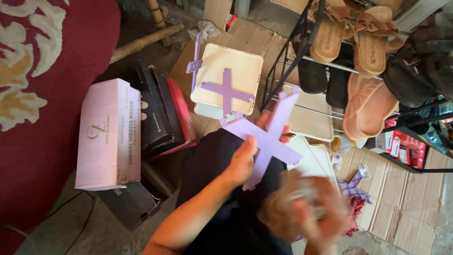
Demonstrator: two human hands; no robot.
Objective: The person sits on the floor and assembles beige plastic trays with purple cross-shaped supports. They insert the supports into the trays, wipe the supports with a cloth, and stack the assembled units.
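One lilac cross-shaped plastic piece [268, 134] gripped in the left hand [243, 160] above the dark lap, right hand [314, 208] blurred, grip impossible to tell, cream square panel [226, 78] with a second lilac cross [227, 89] just behind, pale pink shoebox [108, 134] left, black boxes [153, 108] beside it, shoe rack [302, 47] right.

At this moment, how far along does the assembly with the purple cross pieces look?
Early. Possibly done: one cream panel lies with a purple cross on it. In hand: the left hand holds another purple cross piece; the right hand is blurred, contents unclear. Left: a spare cross and loose cream panels on the cardboard.
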